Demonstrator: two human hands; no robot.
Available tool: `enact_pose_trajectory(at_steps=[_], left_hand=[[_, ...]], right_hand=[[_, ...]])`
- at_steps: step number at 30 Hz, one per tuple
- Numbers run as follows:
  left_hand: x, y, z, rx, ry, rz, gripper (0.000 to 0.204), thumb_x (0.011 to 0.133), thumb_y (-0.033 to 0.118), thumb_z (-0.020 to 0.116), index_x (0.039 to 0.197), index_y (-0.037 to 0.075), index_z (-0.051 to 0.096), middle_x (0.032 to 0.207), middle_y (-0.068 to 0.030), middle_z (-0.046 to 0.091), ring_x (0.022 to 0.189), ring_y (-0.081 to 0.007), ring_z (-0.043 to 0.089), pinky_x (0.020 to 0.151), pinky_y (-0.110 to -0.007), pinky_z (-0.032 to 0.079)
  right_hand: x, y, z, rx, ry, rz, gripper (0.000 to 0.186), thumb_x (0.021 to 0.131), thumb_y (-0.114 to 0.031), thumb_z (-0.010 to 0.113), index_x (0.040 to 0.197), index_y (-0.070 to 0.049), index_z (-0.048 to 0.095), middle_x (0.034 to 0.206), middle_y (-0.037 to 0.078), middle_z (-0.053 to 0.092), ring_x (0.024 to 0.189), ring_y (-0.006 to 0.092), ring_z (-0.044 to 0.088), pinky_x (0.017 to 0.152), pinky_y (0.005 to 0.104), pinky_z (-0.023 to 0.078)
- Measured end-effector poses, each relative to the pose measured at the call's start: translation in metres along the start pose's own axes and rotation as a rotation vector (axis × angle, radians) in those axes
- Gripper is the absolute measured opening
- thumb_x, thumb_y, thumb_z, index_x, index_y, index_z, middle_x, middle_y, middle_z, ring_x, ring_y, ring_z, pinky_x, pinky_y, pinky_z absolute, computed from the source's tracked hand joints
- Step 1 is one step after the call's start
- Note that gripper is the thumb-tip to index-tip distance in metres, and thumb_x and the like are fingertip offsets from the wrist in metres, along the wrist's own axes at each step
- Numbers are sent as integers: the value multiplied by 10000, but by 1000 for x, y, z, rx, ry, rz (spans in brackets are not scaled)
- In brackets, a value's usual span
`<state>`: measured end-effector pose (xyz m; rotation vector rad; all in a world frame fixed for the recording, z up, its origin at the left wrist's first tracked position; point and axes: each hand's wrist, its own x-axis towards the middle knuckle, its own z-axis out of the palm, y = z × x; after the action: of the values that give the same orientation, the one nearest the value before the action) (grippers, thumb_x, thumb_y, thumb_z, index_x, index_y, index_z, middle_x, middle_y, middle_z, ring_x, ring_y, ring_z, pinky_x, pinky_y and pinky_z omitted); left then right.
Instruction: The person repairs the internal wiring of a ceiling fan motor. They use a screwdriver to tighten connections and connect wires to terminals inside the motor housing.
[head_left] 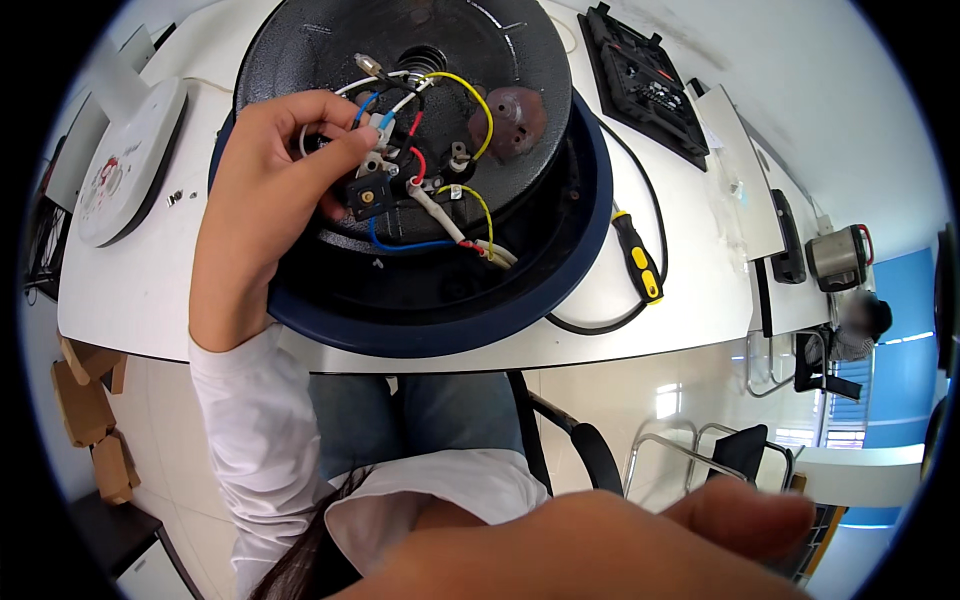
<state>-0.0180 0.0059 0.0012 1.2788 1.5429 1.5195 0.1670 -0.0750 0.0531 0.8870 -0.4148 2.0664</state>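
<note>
A black round appliance body (300, 75), with its wiring exposed, sits in a dark blue ring-shaped housing (430, 338) on the table. My left hand (275, 165) reaches over its left side, thumb and fingers pinched on a small pale wire connector (381, 126) with blue leads. Below the fingertips is a black square component (370, 197). A yellow wire (486, 100), red wires and a white-sleeved wire (433, 212) run beside it. My right hand (600, 545) is large and blurred at the lower edge, away from the appliance; its fingers are mostly hidden.
A screwdriver (637, 258) with a black and yellow handle lies right of the housing, beside a black cable (600, 328). Farther back is an open black tool case (645, 85). A white flat-based object (130, 165) stands left, near small metal parts (177, 197). Someone sits far right.
</note>
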Motion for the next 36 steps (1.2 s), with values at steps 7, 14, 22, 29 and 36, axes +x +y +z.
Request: enact_pose_trajectory(at_steps=[7, 14, 22, 29, 36], left_hand=[[2, -2, 1, 13, -5, 1, 160, 874, 176, 676, 915, 21, 672, 731, 19, 612, 617, -36, 551, 496, -182, 416], [11, -39, -4, 604, 96, 703, 198, 846, 166, 674, 971, 13, 680, 823, -26, 653, 723, -149, 610, 601, -310, 485], [-1, -16, 18, 46, 293, 380, 83, 673, 49, 645, 653, -26, 613, 679, -239, 609, 695, -431, 631, 653, -466, 530], [-7, -18, 24, 47, 410, 379, 90, 719, 42, 662, 692, -9, 593, 674, -208, 597, 676, -399, 615, 604, -432, 502], [5, -28, 38, -60, 539, 600, 84, 726, 86, 688, 761, 23, 644, 682, -178, 628, 718, -379, 648, 646, -422, 526]], right_hand=[[3, 0, -4, -3, -4, -8, 432, 1043, -315, 310, 637, -175, 354, 540, -48, 351, 399, 90, 348, 623, 313, 490], [11, 20, -25, -56, 109, 27, 420, 1042, -292, 320, 640, -174, 354, 539, -51, 345, 394, 85, 333, 638, 305, 498], [24, -16, -47, -608, 56, 52, 347, 1010, -138, 348, 664, -139, 313, 541, -15, 268, 434, 105, 278, 1006, 340, 423], [98, -14, -34, -2222, -586, 208, 66, 857, -93, 577, 853, -36, 544, 714, 77, 535, 630, 173, 512, 869, 405, 477], [168, 102, -117, -2326, -1251, 951, 148, 746, -16, 687, 890, -22, 653, 819, 106, 656, 805, 264, 634, 712, 356, 501]])
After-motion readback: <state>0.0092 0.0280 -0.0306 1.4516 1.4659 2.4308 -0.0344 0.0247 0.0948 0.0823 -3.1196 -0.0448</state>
